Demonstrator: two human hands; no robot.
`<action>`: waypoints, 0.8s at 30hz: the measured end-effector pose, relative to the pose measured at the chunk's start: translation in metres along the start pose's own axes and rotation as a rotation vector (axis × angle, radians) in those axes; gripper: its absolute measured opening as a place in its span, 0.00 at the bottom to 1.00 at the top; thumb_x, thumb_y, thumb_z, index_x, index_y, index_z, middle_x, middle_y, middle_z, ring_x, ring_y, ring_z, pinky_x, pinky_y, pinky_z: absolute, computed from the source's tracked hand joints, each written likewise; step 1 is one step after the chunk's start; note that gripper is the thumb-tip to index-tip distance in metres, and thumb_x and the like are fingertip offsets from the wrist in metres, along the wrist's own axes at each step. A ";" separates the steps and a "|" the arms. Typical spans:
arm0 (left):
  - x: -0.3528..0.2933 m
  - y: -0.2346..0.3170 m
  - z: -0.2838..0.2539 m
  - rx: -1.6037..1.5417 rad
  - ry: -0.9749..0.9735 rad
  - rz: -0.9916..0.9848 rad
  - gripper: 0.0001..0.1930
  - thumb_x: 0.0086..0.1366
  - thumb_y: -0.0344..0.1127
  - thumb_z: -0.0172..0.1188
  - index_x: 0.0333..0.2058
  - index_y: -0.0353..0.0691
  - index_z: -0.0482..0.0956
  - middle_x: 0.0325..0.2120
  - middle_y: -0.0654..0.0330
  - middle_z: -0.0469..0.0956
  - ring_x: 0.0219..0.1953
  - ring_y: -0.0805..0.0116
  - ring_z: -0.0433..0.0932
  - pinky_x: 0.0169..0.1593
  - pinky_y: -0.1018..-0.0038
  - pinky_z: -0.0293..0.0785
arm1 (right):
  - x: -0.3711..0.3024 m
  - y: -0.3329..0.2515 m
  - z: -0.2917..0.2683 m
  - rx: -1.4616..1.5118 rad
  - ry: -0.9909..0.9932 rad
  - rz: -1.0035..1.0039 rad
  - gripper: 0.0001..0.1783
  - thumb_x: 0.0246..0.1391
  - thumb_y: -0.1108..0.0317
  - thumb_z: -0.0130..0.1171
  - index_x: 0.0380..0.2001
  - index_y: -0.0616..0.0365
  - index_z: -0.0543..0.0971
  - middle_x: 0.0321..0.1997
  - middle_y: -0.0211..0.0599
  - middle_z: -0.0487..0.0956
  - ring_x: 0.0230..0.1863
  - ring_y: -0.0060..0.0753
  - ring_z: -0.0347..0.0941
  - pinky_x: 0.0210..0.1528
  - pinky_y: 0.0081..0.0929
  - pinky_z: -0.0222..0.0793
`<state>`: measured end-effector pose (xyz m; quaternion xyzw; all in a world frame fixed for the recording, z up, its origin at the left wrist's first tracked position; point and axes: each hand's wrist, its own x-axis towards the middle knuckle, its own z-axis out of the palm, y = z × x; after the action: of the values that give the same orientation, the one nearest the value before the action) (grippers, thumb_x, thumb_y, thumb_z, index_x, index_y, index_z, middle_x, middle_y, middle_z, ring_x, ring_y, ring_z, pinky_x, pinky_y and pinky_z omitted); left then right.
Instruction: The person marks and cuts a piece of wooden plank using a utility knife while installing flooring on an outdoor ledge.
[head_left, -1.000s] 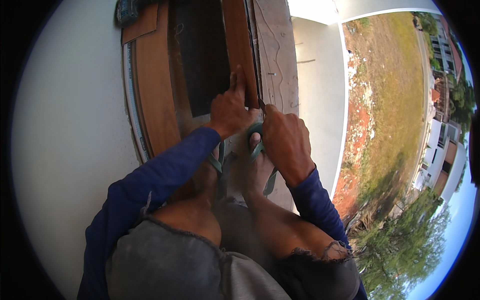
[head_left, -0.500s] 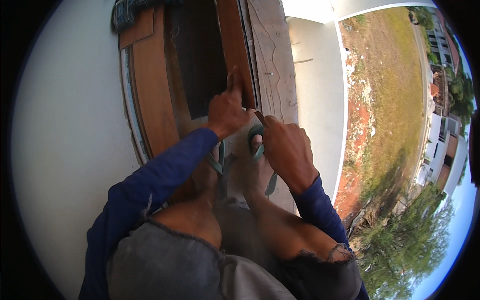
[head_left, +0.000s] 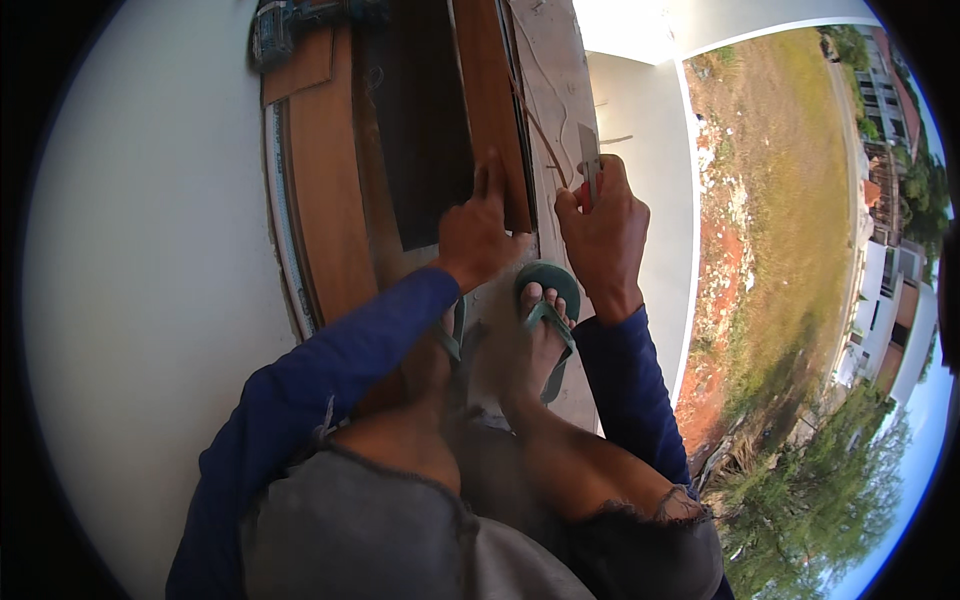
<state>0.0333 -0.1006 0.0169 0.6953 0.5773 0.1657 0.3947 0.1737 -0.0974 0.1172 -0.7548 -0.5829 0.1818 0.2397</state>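
My left hand point(head_left: 478, 232) presses on the lower end of a brown wooden strip point(head_left: 492, 100) that runs up the middle of a wooden window frame point(head_left: 320, 200), forefinger stretched along the strip. My right hand point(head_left: 604, 228) is closed on a utility knife point(head_left: 589, 160) with a grey blade pointing up, just right of the strip over a pale concrete ledge point(head_left: 550, 70). A thin curl of shaving rises from the strip toward the blade. My feet in green flip-flops point(head_left: 548, 315) stand on the ledge below the hands.
A white wall point(head_left: 140, 300) fills the left. A dark opening point(head_left: 420, 130) lies inside the frame. A power tool point(head_left: 275, 30) rests at the frame's top. To the right the ledge drops to dry ground point(head_left: 770, 200), trees and houses far below.
Both hands have moved up along the strip. The right hand has lifted away from the feet and now shows the knife blade upright beside the strip.
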 end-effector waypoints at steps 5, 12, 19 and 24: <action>0.002 0.006 -0.003 0.038 -0.021 -0.046 0.60 0.49 0.46 0.70 0.72 0.34 0.40 0.65 0.36 0.63 0.44 0.38 0.82 0.49 0.53 0.80 | 0.012 0.004 -0.015 -0.113 -0.008 0.010 0.09 0.49 0.68 0.60 0.34 0.58 0.76 0.24 0.43 0.79 0.27 0.53 0.77 0.31 0.44 0.72; 0.002 0.006 0.007 0.044 0.074 0.022 0.59 0.48 0.44 0.71 0.72 0.36 0.41 0.65 0.34 0.62 0.45 0.35 0.81 0.48 0.55 0.81 | 0.013 0.011 -0.010 -0.194 -0.108 0.046 0.09 0.52 0.64 0.60 0.29 0.60 0.79 0.28 0.46 0.81 0.30 0.54 0.79 0.36 0.44 0.72; 0.001 0.002 0.009 0.008 0.099 0.041 0.58 0.48 0.42 0.70 0.72 0.33 0.42 0.64 0.30 0.61 0.46 0.35 0.80 0.47 0.55 0.82 | 0.018 0.000 -0.002 -0.104 -0.241 0.175 0.13 0.51 0.62 0.62 0.28 0.64 0.77 0.26 0.51 0.80 0.31 0.55 0.79 0.36 0.44 0.73; 0.003 -0.001 0.015 -0.024 0.129 0.061 0.56 0.49 0.42 0.69 0.71 0.32 0.45 0.64 0.30 0.60 0.46 0.36 0.80 0.46 0.55 0.82 | 0.027 0.008 0.011 -0.015 -0.267 0.093 0.15 0.50 0.62 0.65 0.27 0.65 0.76 0.24 0.49 0.80 0.26 0.50 0.79 0.32 0.40 0.73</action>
<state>0.0441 -0.1030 0.0063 0.6956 0.5781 0.2292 0.3597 0.1810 -0.0712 0.1041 -0.7517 -0.5755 0.2870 0.1460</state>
